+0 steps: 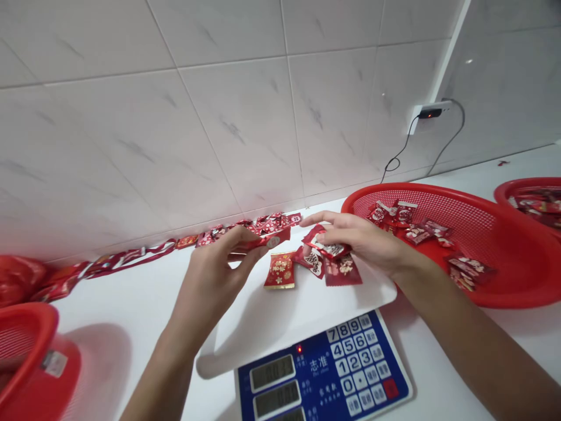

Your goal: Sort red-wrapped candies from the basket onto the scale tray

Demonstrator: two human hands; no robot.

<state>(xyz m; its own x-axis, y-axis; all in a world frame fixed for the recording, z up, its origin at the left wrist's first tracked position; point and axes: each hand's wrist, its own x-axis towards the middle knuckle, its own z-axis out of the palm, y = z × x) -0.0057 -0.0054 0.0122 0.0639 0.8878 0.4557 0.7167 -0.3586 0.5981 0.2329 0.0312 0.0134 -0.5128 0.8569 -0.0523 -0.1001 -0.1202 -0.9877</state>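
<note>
My left hand (221, 266) is closed on a small red packet (277, 238), pinched between thumb and fingers above the left part of the white scale tray (254, 333). Over the tray's right part, my right hand (366, 237) grips a red and white packet (322, 241), its index finger stretched toward the left hand. Below the hands, a red and gold packet (280, 272) lies on the tray. Beside it are a red packet with white lettering (312, 261) and a dark red packet (344, 272), partly covered by the one in my right hand.
The tray sits on a blue digital scale (318, 362) with lit display. A red basket (517, 280) with several packets stands right, another basket (508, 190) beyond it. A red basket (48, 327) is at left. Packets (272, 222) line the tiled wall; a socket (427, 114) has cables.
</note>
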